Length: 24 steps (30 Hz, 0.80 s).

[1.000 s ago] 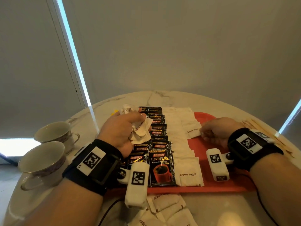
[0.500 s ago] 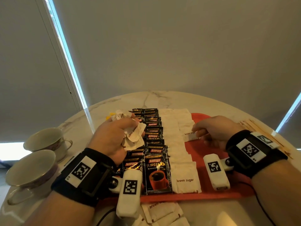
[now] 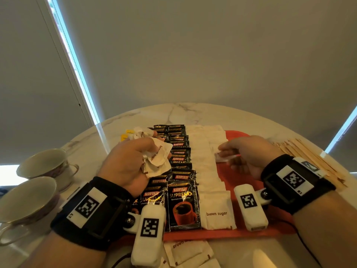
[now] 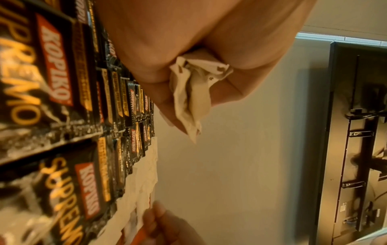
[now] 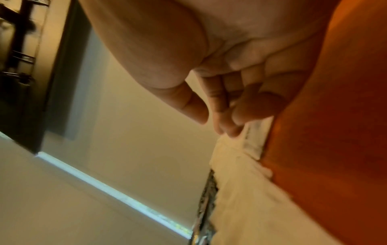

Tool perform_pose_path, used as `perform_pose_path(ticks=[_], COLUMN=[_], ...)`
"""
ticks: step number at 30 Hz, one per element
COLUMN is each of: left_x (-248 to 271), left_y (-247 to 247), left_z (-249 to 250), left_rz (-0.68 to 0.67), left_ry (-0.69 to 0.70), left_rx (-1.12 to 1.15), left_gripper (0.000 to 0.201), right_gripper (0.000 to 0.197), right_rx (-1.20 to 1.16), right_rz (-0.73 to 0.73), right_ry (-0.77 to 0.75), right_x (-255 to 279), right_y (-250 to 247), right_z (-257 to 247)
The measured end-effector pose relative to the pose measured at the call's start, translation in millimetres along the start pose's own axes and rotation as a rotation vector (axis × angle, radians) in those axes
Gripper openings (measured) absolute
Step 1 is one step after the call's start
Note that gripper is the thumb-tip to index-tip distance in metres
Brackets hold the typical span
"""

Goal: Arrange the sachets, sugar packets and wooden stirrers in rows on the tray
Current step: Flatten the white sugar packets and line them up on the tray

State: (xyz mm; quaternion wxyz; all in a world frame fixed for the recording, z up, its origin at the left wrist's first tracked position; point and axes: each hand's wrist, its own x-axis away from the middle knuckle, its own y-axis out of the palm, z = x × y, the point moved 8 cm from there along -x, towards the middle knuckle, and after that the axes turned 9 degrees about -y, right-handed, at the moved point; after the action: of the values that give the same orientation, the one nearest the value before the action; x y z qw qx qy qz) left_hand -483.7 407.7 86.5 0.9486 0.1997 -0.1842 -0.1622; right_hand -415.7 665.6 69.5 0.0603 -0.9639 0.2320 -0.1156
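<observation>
Since a second ago the right hand [image 3: 249, 153] has slid leftward across the red tray [image 3: 270, 232] to the near end of the second sugar-packet row, where its fingertips now press a packet [image 3: 220, 158] flat; the left hand has barely shifted.

From the left: two cups [image 3: 29, 196] stand on the bench [image 3: 193, 113]. The left hand [image 3: 125, 163], its grip clenched round a crumpled bunch of sugar packets [image 3: 156, 159], hovers over the coffee sachets [image 3: 183, 204], which lie in two finished rows. Next comes one full row of brown sugar packets [image 3: 216, 209], then the shorter row under the right hand. The wooden stirrers [image 3: 309, 157] lie off the tray at far right, untouched. I judge the sugar stage about half done.
</observation>
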Motion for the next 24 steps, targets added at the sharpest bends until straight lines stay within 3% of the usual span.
perform_pose_path(ticks=[3,7,10,13,16,21,24], left_x=[-1.2,6.6,14.9,16.7,17.9,17.0,17.3], left_y=[2.2,17.1,26.5,28.1,30.9,33.9,34.3], left_z=[-1.6,-1.0,1.6,0.7,-0.4,-6.7,-11.5], left_rz=[-0.024,-0.109,-0.153,-0.147,-0.168,-0.205,-0.207], left_ry=[0.015,0.06,0.099,0.107,0.102,0.063,0.029], left_rx=[0.046,0.043,-0.017,-0.043,-0.047,-0.155,-0.202], left_gripper=[0.046,0.043,0.037,0.04,0.047,0.045,0.045], right_gripper=[0.012,0.015,0.022,0.022,0.011,0.005,0.008], right_rx=[-0.053,-0.063,-0.049,-0.003,-0.016,-0.28,-0.32], right_rz=[0.008,-0.245,-0.319,-0.295,-0.243,-0.14,-0.118], right_ry=[-0.171,-0.28,-0.324,-0.369,-0.409,-0.435,-0.443], right_x=[6.3,31.6,47.8,52.8,51.7,49.6,47.1], right_y=[6.4,48.4,67.5,72.3,68.3,57.3,57.9], right_z=[-20.4,-37.5,-42.1,-41.9,-45.2,-55.4,-53.7])
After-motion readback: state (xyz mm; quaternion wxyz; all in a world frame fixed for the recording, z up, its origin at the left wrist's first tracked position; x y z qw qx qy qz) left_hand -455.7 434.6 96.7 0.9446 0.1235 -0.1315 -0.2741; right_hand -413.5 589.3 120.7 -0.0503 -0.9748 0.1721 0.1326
